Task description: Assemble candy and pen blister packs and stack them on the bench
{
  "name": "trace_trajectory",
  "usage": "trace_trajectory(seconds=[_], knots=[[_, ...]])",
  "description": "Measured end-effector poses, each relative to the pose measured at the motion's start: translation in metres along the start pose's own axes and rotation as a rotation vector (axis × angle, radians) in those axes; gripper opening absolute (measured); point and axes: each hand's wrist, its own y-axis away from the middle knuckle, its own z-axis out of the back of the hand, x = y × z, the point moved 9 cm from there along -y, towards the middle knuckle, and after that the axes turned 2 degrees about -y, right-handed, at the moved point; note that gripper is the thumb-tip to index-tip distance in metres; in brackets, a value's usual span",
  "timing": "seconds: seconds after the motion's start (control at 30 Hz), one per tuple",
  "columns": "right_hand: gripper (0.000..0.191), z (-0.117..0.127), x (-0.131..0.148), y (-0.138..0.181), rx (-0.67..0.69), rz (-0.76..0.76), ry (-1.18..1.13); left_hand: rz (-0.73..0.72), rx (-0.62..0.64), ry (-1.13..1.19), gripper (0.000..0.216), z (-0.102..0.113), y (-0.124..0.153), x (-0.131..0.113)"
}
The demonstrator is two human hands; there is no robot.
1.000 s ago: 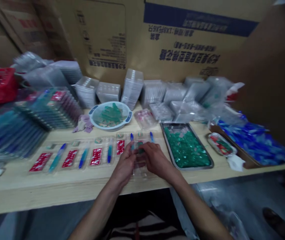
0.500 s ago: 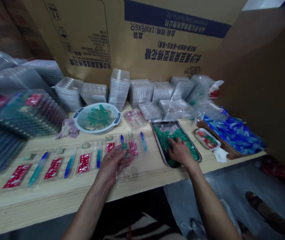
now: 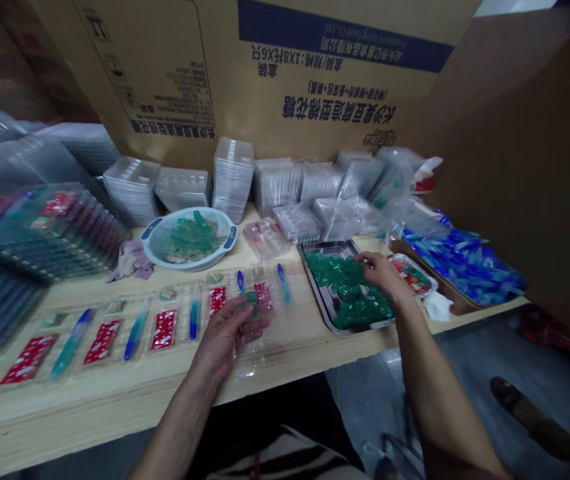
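Observation:
My left hand (image 3: 232, 327) is closed around the edge of a clear plastic tray (image 3: 252, 363) at the table's front. A small green piece (image 3: 251, 299) shows at its thumb and fingertips. My right hand (image 3: 385, 273) is over the far right side of a metal tray (image 3: 329, 327) of green translucent pieces (image 3: 337, 273). Its fingers are bent together, and what they hold, if anything, cannot be made out. Left of my left hand, filled clear trays lie in a row, with red patterned packets (image 3: 163, 329) and blue pens or pen-shaped tubes (image 3: 193, 313).
A pale blue basin (image 3: 189, 263) holds more green pieces. At the right stand a foil dish (image 3: 417, 277) and a box of blue tubes (image 3: 465, 267). Stacked clear trays (image 3: 233, 180) line the back before a large carton (image 3: 265, 80). Filled stacks (image 3: 65, 227) stand left.
My right hand has moved from the middle of the metal tray to its far right side, its fingers drawing together. My left hand keeps its hold on the clear tray.

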Motion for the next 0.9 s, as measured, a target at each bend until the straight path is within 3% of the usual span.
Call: trace_trajectory(seconds=[0.1,0.27,0.33,0.57,0.7,0.8,0.9], knots=[[0.031,-0.012,0.021,0.012,-0.005,0.055,0.069,0.005,-0.013,0.009,0.034,-0.004,0.002,0.001],[0.031,-0.062,0.072,0.039,0.105,0.203,0.419,-0.020,-0.022,-0.010,0.032,-0.006,0.004,-0.001],[0.027,-0.071,0.080,0.044,0.089,0.212,0.437,-0.040,-0.021,-0.028,0.029,-0.004,0.005,-0.003],[0.011,-0.056,0.047,0.036,0.042,0.089,0.043,-0.049,-0.044,-0.042,0.023,0.004,0.004,-0.001],[0.016,-0.044,0.031,0.041,-0.026,0.032,-0.241,-0.023,-0.039,-0.026,0.034,0.002,0.003,0.005],[0.024,-0.039,0.038,0.046,-0.050,0.022,-0.525,-0.061,-0.057,-0.071,0.057,0.001,0.004,0.004],[0.026,-0.034,0.066,0.054,-0.025,0.054,-0.755,-0.155,-0.046,-0.132,0.071,-0.005,0.008,-0.004]])
